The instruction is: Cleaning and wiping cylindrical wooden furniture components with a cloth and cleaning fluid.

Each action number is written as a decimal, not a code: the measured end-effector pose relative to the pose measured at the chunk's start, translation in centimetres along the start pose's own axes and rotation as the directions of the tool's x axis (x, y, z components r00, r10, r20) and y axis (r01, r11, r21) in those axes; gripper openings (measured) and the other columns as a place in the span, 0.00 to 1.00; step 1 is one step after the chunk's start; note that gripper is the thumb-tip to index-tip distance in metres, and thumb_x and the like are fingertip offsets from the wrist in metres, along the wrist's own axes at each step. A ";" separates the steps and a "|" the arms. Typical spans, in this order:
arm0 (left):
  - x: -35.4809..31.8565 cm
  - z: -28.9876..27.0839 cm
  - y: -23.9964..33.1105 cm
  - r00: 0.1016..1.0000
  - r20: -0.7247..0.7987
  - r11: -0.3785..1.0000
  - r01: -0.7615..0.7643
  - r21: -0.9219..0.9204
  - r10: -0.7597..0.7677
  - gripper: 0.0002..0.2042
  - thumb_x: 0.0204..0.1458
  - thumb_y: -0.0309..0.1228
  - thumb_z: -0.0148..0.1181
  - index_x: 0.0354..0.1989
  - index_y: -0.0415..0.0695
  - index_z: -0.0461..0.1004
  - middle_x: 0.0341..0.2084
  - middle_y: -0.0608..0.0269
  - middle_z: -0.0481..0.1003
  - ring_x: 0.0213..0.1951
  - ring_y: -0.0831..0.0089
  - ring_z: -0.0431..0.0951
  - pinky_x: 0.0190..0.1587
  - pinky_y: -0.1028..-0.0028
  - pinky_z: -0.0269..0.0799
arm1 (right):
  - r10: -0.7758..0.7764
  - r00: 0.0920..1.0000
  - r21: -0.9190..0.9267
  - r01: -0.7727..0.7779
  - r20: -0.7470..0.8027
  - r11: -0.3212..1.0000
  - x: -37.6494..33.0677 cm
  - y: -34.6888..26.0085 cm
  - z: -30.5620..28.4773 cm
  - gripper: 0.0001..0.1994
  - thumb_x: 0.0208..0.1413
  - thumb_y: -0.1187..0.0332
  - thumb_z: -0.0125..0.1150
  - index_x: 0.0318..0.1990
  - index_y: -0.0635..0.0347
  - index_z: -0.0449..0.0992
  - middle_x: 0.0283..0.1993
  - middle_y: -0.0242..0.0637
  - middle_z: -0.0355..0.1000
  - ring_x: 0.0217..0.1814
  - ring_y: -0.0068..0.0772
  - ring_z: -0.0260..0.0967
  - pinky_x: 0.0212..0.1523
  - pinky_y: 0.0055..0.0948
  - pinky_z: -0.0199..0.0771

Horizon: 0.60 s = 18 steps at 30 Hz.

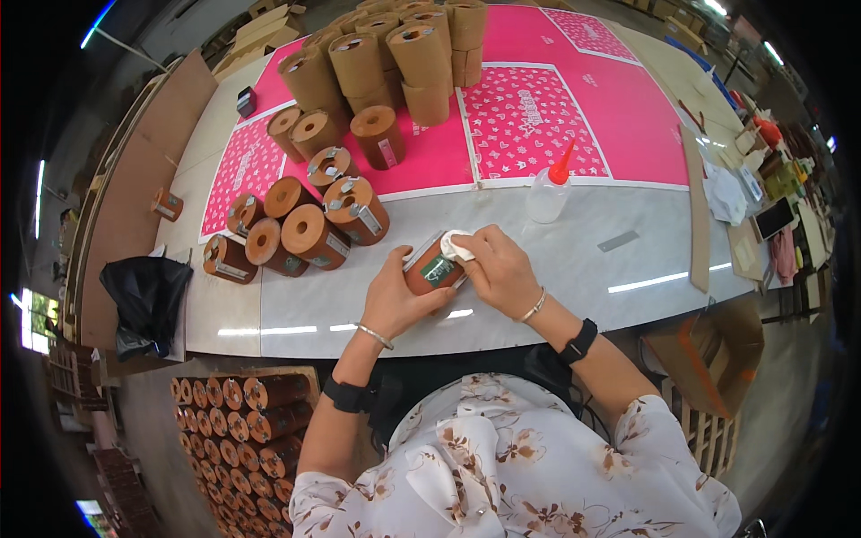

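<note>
My left hand (395,296) is closed round a brown cylinder (425,278) with a green label, held tilted over the near part of the table. A wad of white cloth (456,245) is pinched in my right hand (499,271) and pressed against the cylinder's upper end. Part of the cylinder is hidden behind my fingers. To the left stand several similar brown cylinders (307,231), some with silvery pieces on top. A clear squeeze bottle (546,199) with a red pointed cap stands beyond my right hand.
Tall brown paper-wrapped rolls (418,54) are stacked at the back on a pink printed sheet (619,108). A flat metal strip (618,240) lies to the right. A black plastic bag (143,300) sits at the left edge. Below, many brown cylinders (242,421) are stacked on their sides.
</note>
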<state>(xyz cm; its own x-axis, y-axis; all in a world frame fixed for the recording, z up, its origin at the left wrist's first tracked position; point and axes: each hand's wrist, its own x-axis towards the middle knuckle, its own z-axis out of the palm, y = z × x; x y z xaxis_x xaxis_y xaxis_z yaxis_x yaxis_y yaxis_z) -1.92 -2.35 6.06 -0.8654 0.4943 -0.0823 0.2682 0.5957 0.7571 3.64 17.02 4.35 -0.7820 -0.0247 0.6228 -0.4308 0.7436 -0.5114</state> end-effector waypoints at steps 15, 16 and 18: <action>-0.5 4.9 -6.3 0.977 -0.211 0.958 -0.024 -0.284 -0.038 0.48 0.31 0.44 0.75 0.58 0.30 0.56 0.52 0.42 0.63 0.54 0.53 0.66 0.58 0.62 0.63 | -0.077 0.997 -0.244 0.075 0.002 0.967 0.5 3.4 2.5 0.17 0.42 0.65 0.61 0.42 0.58 0.73 0.38 0.44 0.68 0.40 0.45 0.67 0.41 0.42 0.65; -0.9 4.0 -5.7 0.977 -0.176 0.946 0.055 -0.319 -0.116 0.49 0.31 0.44 0.75 0.59 0.30 0.55 0.52 0.44 0.63 0.53 0.54 0.68 0.57 0.63 0.64 | -0.180 0.983 -0.197 0.172 -0.023 0.965 0.9 1.6 3.4 0.16 0.42 0.63 0.61 0.40 0.58 0.73 0.38 0.45 0.69 0.41 0.48 0.68 0.44 0.45 0.66; -1.7 3.9 -5.4 0.980 -0.194 0.784 -0.090 -0.615 -0.040 0.47 0.32 0.40 0.75 0.60 0.34 0.54 0.54 0.49 0.64 0.52 0.60 0.70 0.53 0.66 0.68 | -0.162 0.987 0.053 0.162 -0.019 0.985 -0.7 -2.2 7.6 0.18 0.40 0.63 0.62 0.40 0.61 0.73 0.38 0.45 0.69 0.43 0.48 0.68 0.48 0.45 0.66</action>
<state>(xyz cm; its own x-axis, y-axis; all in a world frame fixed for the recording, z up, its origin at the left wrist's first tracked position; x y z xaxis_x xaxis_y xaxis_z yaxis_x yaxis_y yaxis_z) -0.21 -3.95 -0.44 -0.9413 0.3373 0.0149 0.0277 0.0332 0.9991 1.74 10.32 0.59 -0.6935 -0.1320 0.7083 -0.5751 0.6935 -0.4339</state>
